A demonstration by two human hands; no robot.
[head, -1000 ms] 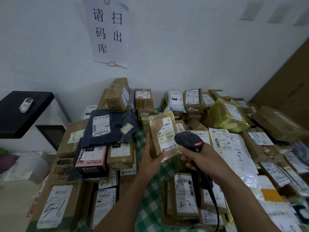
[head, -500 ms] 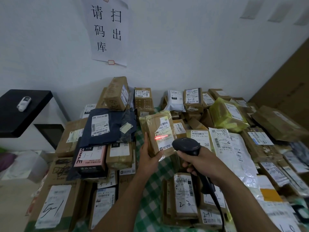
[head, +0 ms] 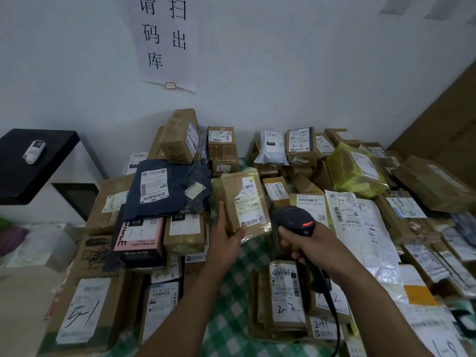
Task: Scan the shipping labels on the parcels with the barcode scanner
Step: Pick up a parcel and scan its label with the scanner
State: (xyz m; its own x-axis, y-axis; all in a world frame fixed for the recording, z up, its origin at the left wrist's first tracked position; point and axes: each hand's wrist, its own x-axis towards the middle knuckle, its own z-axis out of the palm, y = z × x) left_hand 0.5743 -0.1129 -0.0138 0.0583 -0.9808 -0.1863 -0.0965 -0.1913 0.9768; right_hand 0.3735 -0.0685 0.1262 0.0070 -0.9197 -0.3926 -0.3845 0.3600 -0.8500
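Observation:
My left hand (head: 226,238) holds a small brown parcel (head: 242,202) wrapped in clear film from below, its white shipping label turned toward me. My right hand (head: 306,243) grips the handle of a black barcode scanner (head: 293,219) just right of the parcel. The scanner's head points at the label and a red light glows on its rear. Its black cable (head: 332,313) hangs down past my right wrist. No red scan line shows on the label.
Labelled parcels cover the green checked tablecloth (head: 231,318): a dark blue mailer (head: 164,189), a pink box (head: 139,238), a yellow bag (head: 358,171), cartons at the wall. A black shelf (head: 33,161) stands at left, a paper sign (head: 164,39) on the wall.
The red scan line that lay on the label half a second ago is gone. The parcel and the scanner have stayed almost in place.

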